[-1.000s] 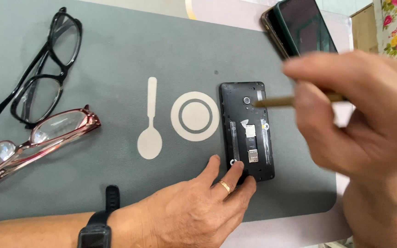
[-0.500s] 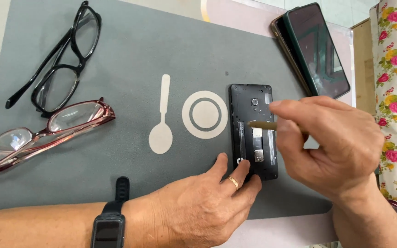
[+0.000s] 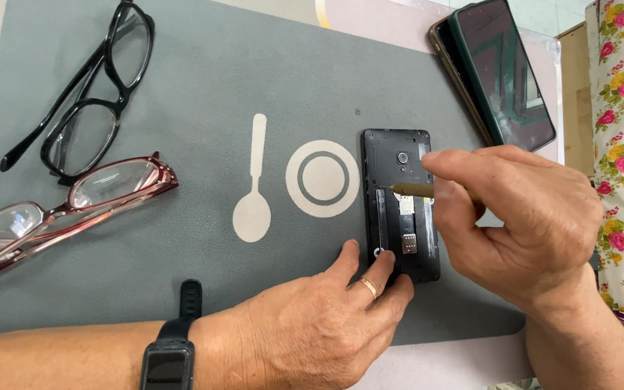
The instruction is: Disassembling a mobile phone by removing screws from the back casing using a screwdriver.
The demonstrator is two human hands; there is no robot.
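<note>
head view: my left hand (image 3: 319, 332) presses the opened black phone (image 3: 401, 202) flat near the grey mat's (image 3: 204, 87) right edge while my right hand's (image 3: 521, 217) fingers pinch a brass-coloured tool (image 3: 409, 189), steadying its tip over the slots.

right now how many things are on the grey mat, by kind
Glasses: 2, black-framed glasses and dark red-framed glasses
Phones: 2, opened black phone with its back cover off and dark phone in a green case, partly off the grey mat
Tools: 1, thin brown tool held in the right hand
Total: 5
</note>
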